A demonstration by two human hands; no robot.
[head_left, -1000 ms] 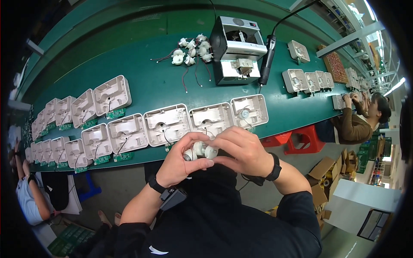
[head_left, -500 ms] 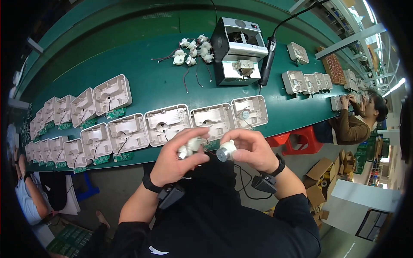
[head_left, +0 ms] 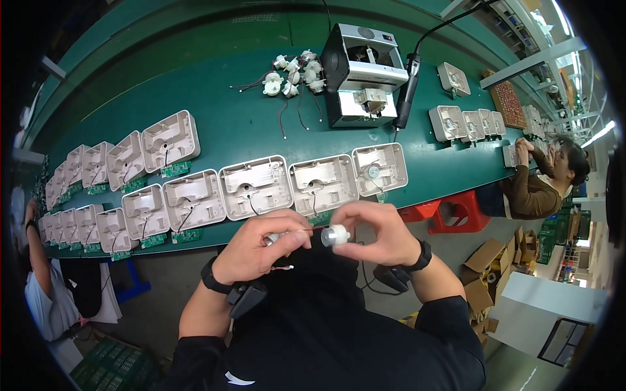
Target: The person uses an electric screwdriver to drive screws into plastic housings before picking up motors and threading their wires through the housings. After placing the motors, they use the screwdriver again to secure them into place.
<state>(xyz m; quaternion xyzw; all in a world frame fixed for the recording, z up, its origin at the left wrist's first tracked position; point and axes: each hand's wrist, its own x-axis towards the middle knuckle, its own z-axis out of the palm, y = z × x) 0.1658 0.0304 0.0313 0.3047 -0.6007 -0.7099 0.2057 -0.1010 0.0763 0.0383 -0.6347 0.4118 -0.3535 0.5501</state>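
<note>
My right hand [head_left: 386, 236] pinches a small motor [head_left: 336, 235] with a silvery round body and a white plastic collar, between thumb and fingers. Just left of it, my left hand [head_left: 257, 246] is curled around another small motor [head_left: 270, 240], mostly hidden by the fingers. A thin reddish wire runs between the left fingertips and the right-hand motor. Below the left hand dangles a lead with a small white connector [head_left: 285, 268]. Both hands are in front of the table edge, before a row of off-white plastic housings [head_left: 253, 162].
More housings [head_left: 171, 124] with green circuit boards [head_left: 176, 169] fill the left. Several white motors [head_left: 272, 83] with wires lie beside a black-and-silver machine [head_left: 375, 75] and a black electric screwdriver [head_left: 407, 91]. Red stools [head_left: 460, 212] and a co-worker [head_left: 538, 189] are at right.
My left hand has closed further around its motor and turned, hiding the white part. The motor in my right hand has been turned sideways. The left co-worker's arm has moved up.
</note>
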